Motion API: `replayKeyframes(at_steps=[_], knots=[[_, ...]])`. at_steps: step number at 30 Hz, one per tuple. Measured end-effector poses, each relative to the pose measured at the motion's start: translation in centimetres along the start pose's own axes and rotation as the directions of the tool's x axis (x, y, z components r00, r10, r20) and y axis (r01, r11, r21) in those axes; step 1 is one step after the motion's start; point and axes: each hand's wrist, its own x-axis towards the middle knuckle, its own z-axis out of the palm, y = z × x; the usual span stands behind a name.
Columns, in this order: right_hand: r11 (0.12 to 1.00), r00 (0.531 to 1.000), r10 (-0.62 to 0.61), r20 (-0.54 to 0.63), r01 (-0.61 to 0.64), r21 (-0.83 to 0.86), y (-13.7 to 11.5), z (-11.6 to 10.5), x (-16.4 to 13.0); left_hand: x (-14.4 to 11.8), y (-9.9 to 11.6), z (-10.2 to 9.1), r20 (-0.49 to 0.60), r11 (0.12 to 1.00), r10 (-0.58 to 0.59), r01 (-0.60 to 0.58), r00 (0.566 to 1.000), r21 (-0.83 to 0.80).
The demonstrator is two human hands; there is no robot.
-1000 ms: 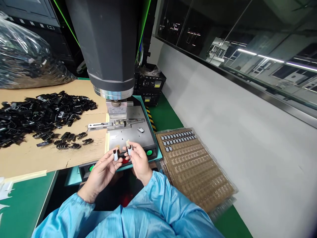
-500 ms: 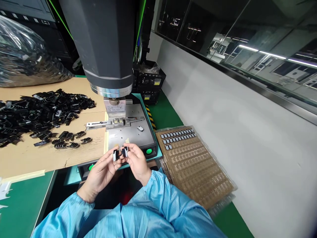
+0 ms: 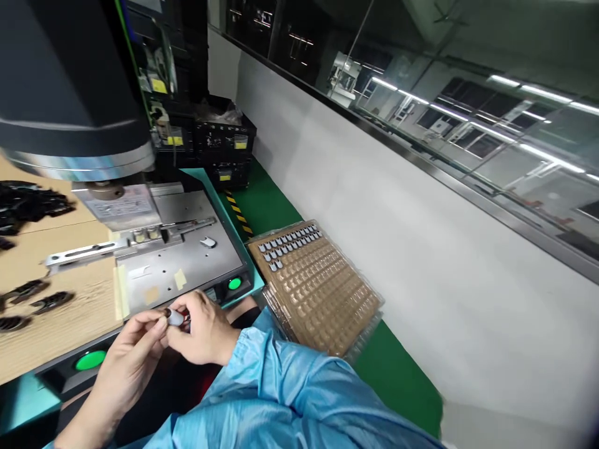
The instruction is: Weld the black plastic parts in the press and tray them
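Observation:
A small light-grey plastic cap (image 3: pixel 175 317) with dark edges shows between my fingertips, in front of the press base. My left hand (image 3: pixel 133 357) pinches its left end with thumb and forefinger. My right hand (image 3: pixel 204 332) has its fingers curled round the other end, hiding part of it. Whether a second piece is inside the right hand cannot be seen. Beyond the hands lies the metal press plate (image 3: pixel 187 262), with one loose grey cap (image 3: pixel 208 242) on it. The metal fixture (image 3: pixel 147 236) sits beneath the press head (image 3: pixel 79 149).
On the right, a clear blister tray (image 3: pixel 322 293) holds rows of grey caps at its far end. Black curved clips (image 3: pixel 28 202) lie on cardboard at left. Green buttons (image 3: pixel 234 284) are on the press front. Black bins (image 3: pixel 224 143) stand behind.
My view has turned right. Two grey-and-black pieces showed before, one in each hand; now the hands are closer together, with one grey piece visible between them.

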Motion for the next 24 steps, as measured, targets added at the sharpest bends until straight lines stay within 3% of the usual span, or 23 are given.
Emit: replayKeyframes(at_steps=[4,7,9,11,13,15,18,22,24], knots=[[0.996,0.999,-0.020,-0.041,0.016,-0.087,1.6,-1.9,-0.7,-0.9,-0.7,0.0,0.043,0.990,-0.076,0.070,0.996,0.126],[0.991,0.978,0.023,-0.205,-0.049,-0.125,5.0,-5.8,-0.6,-1.7,-1.9,-0.8,0.071,0.937,-0.172,0.141,0.983,0.319],[0.973,0.928,0.091,-0.361,-0.160,-0.166,8.4,-9.5,-0.3,-2.4,-3.4,-1.5,0.123,0.885,-0.206,0.131,0.971,0.447],[0.922,0.844,0.190,-0.502,-0.329,-0.204,12.2,-13.3,-0.1,-3.4,-5.4,-1.9,0.194,0.839,-0.219,0.084,0.956,0.537],[0.824,0.750,0.296,-0.592,-0.514,-0.240,15.9,-16.6,-0.2,-4.7,-7.6,-2.0,0.250,0.807,-0.213,0.026,0.945,0.591],[0.687,0.685,0.392,-0.614,-0.662,-0.299,18.9,-18.9,-0.6,-5.7,-9.5,-1.9,0.296,0.787,-0.208,-0.020,0.932,0.617],[0.571,0.656,0.468,-0.592,-0.736,-0.364,21.9,-20.2,-1.0,-6.1,-11.4,-2.0,0.365,0.767,-0.255,-0.042,0.895,0.640],[0.544,0.668,0.489,-0.560,-0.736,-0.403,23.6,-19.9,-0.6,-4.9,-12.2,-3.4,0.422,0.713,-0.385,-0.026,0.821,0.700],[0.529,0.670,0.501,-0.547,-0.738,-0.419,24.0,-19.7,-0.1,-4.4,-12.2,-3.9,0.424,0.664,-0.400,-0.062,0.813,0.745]])
